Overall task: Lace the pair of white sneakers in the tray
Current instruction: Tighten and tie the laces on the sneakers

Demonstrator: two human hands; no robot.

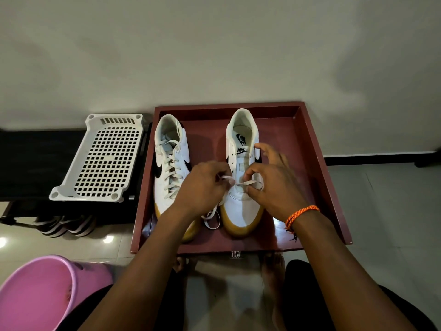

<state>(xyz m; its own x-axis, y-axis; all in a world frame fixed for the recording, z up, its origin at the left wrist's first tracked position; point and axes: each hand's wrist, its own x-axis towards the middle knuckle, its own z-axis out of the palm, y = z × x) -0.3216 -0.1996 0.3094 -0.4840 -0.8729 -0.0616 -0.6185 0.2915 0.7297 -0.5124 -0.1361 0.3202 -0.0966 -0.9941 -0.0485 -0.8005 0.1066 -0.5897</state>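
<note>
While both white sneakers stand in the maroon tray (315,149), only the left sneaker (170,163) is laced.
The shoelace (248,182) at the right sneaker (241,204) is pinched by the left hand (202,185) and right hand (274,185).

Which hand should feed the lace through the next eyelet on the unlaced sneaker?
Probably the left hand: it pinches the free lace end beside the unlaced sneaker. The right hand pinches the lace at the lowest eyelets, steadying it.
</note>
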